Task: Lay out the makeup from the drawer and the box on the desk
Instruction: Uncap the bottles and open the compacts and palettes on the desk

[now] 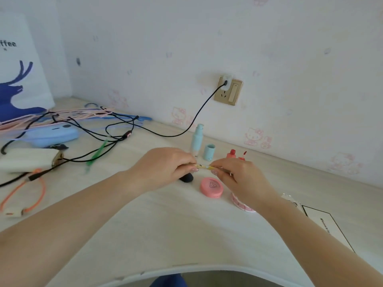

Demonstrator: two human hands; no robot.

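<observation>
Above the middle of the pale desk (186, 224), both hands meet over a thin yellowish stick (204, 166), most likely a slim makeup pencil, held level and off the desk. The left hand (163, 168) has its fingers curled around the stick's left end, with the thumb and fingertips pinching it near the knuckles. The right hand (242, 179) pinches the right end between thumb and forefinger, the other fingers folded loosely beneath; a short bare stretch of the stick shows between the two sets of fingertips. Whether it is one piece or a cap and body being held together cannot be told. Just under the left hand a dark rounded sponge (186, 177) lies on the desk, partly hidden by the fingers. Beside it, under the gap between the hands, sits a round pink compact (211, 187), lid shut. Beneath the right wrist a pink patterned round tin (241, 205) is half covered. Behind the hands, near the wall, stand a tall light-blue bottle (197, 139), a short blue cap (209, 151) just beside it, and two small red lip tints (231, 154) close together. At the right edge lies a white box (325, 226) with a black outline. To the left are tangled black cables (99, 129), a blue case (51, 135) and pink hangers (41, 119). One cable runs up to a gold wall socket (229, 91).
</observation>
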